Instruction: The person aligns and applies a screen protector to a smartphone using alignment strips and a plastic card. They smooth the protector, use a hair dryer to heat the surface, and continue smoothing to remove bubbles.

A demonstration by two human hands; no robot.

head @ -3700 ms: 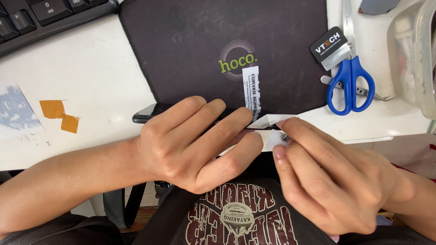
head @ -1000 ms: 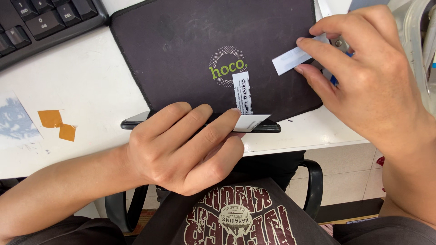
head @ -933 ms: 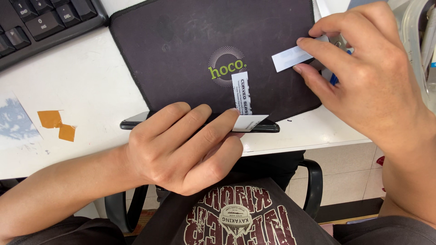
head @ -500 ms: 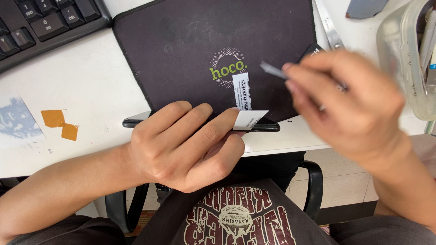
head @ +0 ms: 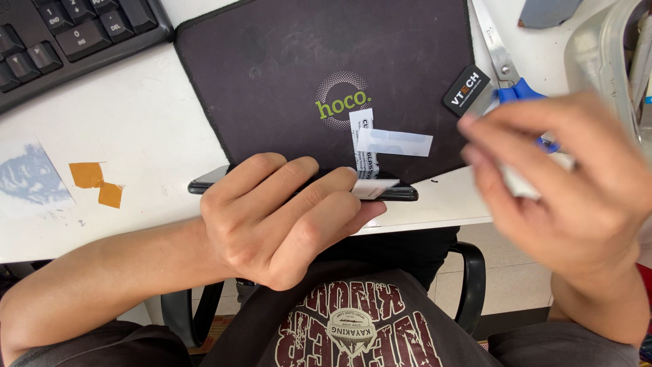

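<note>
In the lower middle of the head view, the left hand (head: 278, 221) lies palm down over a dark phone (head: 401, 193) that rests flat at the near edge of the white surface (head: 136, 129), its fingers (head: 309, 197) laid close together along the phone's length and pressing it down; only the two ends of the phone show past the hand. A white pull-tab sticker (head: 370, 187) sticks out from the phone just beyond the fingertips, and a narrow printed strip (head: 364, 136) runs up from it onto the dark mouse mat (head: 285, 75) that fills the upper middle of the frame. A second white strip (head: 395, 143) lies across the mat, crossing the first one just right of the mat's green mark. At the right of the frame the right hand (head: 564, 187) hangs blurred above the surface edge, apart from the phone, its fingers (head: 499, 126) stretched toward the left and slightly spread; whether they pinch anything cannot be told through the blur. Behind that hand, in the upper right, sit blue-handled scissors (head: 513, 85) beside a small black tag (head: 465, 90) and a clear plastic container (head: 598, 47). A black keyboard (head: 61, 41) occupies the upper left corner, and two orange paper scraps (head: 95, 182) lie at the left on the surface next to a bluish smeared sheet (head: 30, 180).
</note>
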